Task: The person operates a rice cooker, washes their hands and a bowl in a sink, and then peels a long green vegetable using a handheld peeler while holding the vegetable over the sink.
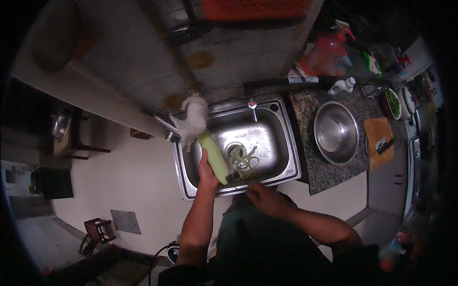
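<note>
Dark green cloth [260,231] over our front lies nearest. Just ahead, our right hand [262,196] is at the sink's front rim, its fingers curled in; a slim dark shape seems to lead from it toward the vegetable, but we cannot tell whether it is a gripped peeler. Our left hand [207,172] is wrapped round the left side of the long, pale green, cylindrical gourd [213,155], which slants over the left part of the basin, its lower end toward us.

Peeling looks like the step in hand. We would do well to keep that left grip firm, run strokes away from its fingers, roll the gourd slightly between passes, and work over the basin. Thin, curling green peel strips [250,164] lie by the round metal drain [235,148]; we judge they could clog it, so gathering them aside makes sense.

Around these runs the shiny stainless-steel sink [292,151], with a small mark on its front right corner, too tiny to make out. Farther off, past the wide, round steel bowl [336,136], we find no legible label on the whitish plastic bottle [341,89], and print on the green-and-white packet [371,63] is blurred.
</note>
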Demonstrator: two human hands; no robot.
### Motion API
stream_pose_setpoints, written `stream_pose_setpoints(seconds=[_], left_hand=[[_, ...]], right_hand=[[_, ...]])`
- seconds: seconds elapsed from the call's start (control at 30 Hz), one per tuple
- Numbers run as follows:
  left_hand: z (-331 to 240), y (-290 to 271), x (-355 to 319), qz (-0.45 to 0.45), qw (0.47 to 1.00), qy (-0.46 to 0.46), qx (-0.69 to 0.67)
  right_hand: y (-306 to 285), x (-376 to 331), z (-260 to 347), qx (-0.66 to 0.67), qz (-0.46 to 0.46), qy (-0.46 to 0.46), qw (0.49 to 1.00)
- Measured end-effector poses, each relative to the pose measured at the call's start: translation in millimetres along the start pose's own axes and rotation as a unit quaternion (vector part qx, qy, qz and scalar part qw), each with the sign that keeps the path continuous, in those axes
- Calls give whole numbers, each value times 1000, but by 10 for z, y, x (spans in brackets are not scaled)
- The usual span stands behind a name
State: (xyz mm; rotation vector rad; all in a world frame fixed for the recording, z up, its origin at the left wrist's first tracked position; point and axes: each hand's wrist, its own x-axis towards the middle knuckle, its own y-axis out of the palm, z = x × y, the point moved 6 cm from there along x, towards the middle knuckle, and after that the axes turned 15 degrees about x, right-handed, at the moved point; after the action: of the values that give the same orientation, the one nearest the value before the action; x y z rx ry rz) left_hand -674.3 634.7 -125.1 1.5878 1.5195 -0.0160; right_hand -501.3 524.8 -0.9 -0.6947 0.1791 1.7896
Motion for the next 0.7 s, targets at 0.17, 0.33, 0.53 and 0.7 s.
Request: stream_pose_setpoints(seconds=[0.17,0.33,0.53,0.7], left_hand=[[-120,92,-100,-6,999,-8,-43],[-11,117,-351,14,996,11,92],[-77,270,-651,34,950,23,308],[-269,411,-795,83,875,45,475]], right_hand=[[-187,-43,-192,6,-58,-68,996],[-455,269,-59,136,-71,-17,988],[-492,448,-7,216,-50,9,975],[-515,619,-150,311,-54,40,948]])
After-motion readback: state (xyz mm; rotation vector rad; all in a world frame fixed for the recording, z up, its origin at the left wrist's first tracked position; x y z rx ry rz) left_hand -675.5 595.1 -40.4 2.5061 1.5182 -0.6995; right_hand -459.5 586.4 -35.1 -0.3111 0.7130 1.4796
